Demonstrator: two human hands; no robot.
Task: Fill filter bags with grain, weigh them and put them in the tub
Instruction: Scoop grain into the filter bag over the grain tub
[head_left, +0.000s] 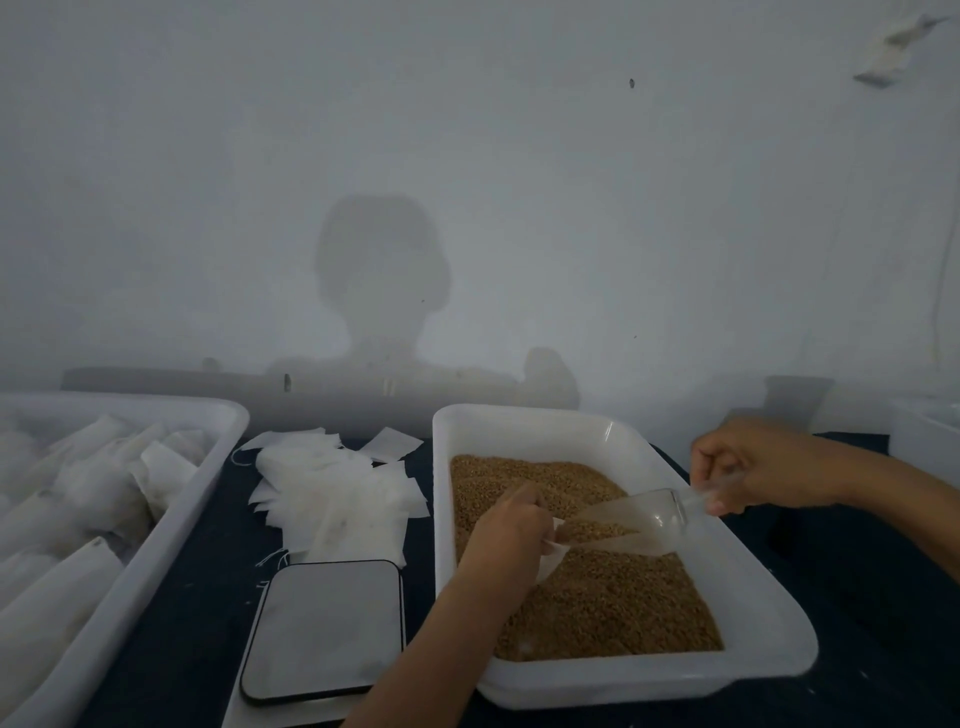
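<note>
Grain (597, 603), golden brown, fills a white tray (769, 644) at about 5 o'clock on a dark tabletop (197, 561). Over the tray, the left hand (511, 530) pinches a small white filter bag (555, 551) open by its rim. The right hand (748, 467), at 3 o'clock, grips the handle of a clear plastic scoop (631, 525), whose mouth, loaded with grain, is tilted toward the bag's opening and just touches it. A flat grey scale (324, 629) lies at 6 o'clock, just left of the tray. Behind the scale, near 12 o'clock of it, sits a loose pile of empty filter bags (343, 488). At 9 o'clock, a large white tub (171, 525) holds filled bags (88, 483) heaped together. A pale wall (467, 156) rises behind.
</note>
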